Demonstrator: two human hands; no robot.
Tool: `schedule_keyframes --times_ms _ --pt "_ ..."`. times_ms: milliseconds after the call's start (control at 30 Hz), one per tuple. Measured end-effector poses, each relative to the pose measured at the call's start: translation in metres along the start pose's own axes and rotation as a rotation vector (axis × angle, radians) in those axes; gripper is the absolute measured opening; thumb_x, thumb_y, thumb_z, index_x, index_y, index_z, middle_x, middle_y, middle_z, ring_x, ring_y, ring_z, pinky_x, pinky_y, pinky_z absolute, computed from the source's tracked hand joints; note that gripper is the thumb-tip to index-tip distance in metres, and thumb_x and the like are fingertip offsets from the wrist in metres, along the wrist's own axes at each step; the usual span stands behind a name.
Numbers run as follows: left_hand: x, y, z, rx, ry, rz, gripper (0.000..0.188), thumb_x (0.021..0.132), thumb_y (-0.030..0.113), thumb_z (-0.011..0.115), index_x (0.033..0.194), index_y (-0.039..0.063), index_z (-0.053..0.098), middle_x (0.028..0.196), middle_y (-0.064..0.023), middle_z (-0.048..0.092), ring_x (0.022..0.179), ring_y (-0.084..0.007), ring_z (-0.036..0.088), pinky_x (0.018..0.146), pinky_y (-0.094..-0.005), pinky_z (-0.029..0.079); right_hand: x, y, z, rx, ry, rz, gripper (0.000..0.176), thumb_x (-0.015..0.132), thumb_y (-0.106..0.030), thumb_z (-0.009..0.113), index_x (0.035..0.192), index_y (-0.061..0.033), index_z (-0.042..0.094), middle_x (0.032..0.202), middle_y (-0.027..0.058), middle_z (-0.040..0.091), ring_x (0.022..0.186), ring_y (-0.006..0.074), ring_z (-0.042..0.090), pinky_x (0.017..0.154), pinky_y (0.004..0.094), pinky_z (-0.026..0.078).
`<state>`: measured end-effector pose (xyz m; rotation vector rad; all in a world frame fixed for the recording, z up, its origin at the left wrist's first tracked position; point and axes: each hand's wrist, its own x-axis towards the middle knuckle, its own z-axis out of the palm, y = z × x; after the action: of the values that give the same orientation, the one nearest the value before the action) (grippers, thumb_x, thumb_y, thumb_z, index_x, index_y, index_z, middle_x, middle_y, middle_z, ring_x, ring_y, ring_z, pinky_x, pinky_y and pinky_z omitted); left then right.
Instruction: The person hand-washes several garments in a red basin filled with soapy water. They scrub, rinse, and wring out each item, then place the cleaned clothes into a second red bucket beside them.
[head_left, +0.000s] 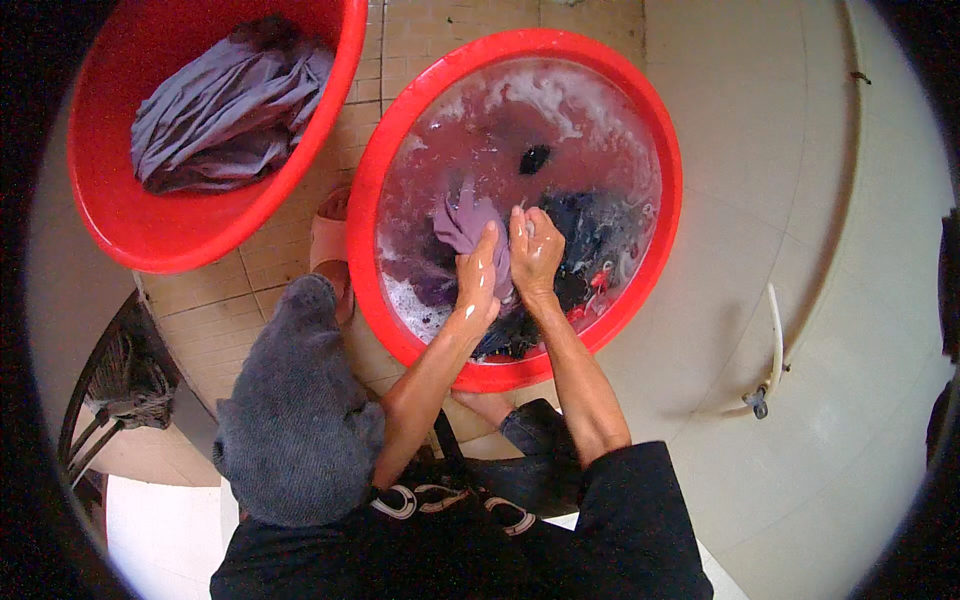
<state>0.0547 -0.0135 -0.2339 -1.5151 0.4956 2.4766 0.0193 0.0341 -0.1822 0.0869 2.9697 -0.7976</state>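
Over a red plastic basin (516, 379) of cloudy, sudsy water, my two wet hands are side by side. A wet purple cloth (466, 225) is bunched in my left hand (477, 276), its folds sticking out past the thumb. My right hand (538, 251) is curled into a fist against the cloth's right side; the part inside its fingers is mostly hidden. Dark, soaked fabric (589, 229) lies in the water just right of my right hand. Farther off, a small dark bit of cloth (535, 159) breaks the surface. Something red (600, 279) shows among the dark fabric.
A second red basin (105, 202) at the upper left holds a crumpled grey-purple cloth (225, 112). A grey textured cloth (300, 420) covers something beside my left arm. At the right, a tap with a pale hose (775, 337) is on the tiled wall. A broom (124, 382) leans far left.
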Motion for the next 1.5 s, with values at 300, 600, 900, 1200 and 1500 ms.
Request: schedule_keyframes --times_ms 300,600,900,1200,1500 --pt "0.012 0.018 -0.009 0.069 -0.027 -0.099 0.033 0.091 0.035 0.065 0.106 0.006 0.061 0.093 -0.0042 0.063 0.08 -0.0148 0.06 0.072 -0.0294 0.051 -0.028 0.022 0.023 0.134 0.035 -0.03 0.022 0.086 -0.016 0.061 0.072 -0.0034 0.051 0.066 0.0165 0.048 0.058 0.039 0.053 0.054 0.0449 0.043" --pt "0.025 0.021 -0.019 0.274 -0.044 0.061 0.056 0.092 0.041 0.059 0.137 0.015 0.038 0.14 -0.0062 0.043 0.132 -0.023 0.035 0.105 -0.0513 0.027 0.065 0.12 0.059 0.036 0.215 0.229 0.03 0.087 -0.029 0.064 0.093 -0.0005 0.059 0.091 0.0181 0.058 0.086 0.035 0.058 0.078 0.0421 0.045" --pt "0.023 0.047 -0.026 -0.093 -0.239 -0.252 0.067 0.087 0.058 0.057 0.124 0.002 0.052 0.117 -0.0169 0.059 0.104 -0.0306 0.059 0.091 -0.0453 0.049 -0.068 -0.001 0.002 0.242 -0.298 -0.3 0.028 0.072 0.001 0.058 0.099 -0.0031 0.062 0.094 0.0161 0.058 0.086 0.0344 0.058 0.073 0.0419 0.05" --pt "0.013 0.016 -0.018 0.002 -0.262 -0.36 0.041 0.088 0.05 0.063 0.094 0.01 0.06 0.078 -0.0001 0.06 0.065 -0.0138 0.057 0.057 -0.0296 0.048 -0.032 -0.016 0.001 0.171 0.133 -0.497 0.024 0.074 -0.024 0.07 0.072 -0.0074 0.053 0.074 0.0142 0.053 0.054 0.0336 0.054 0.047 0.0438 0.042" --pt "-0.021 0.018 0.0 0.161 -0.097 -0.289 0.026 0.092 0.029 0.064 0.107 0.008 0.059 0.098 0.0014 0.058 0.087 -0.0107 0.055 0.078 -0.0286 0.047 -0.054 -0.022 -0.027 0.212 -0.021 -0.477 0.018 0.083 -0.008 0.061 0.071 -0.0018 0.048 0.062 0.0146 0.044 0.052 0.0352 0.048 0.05 0.0405 0.04"
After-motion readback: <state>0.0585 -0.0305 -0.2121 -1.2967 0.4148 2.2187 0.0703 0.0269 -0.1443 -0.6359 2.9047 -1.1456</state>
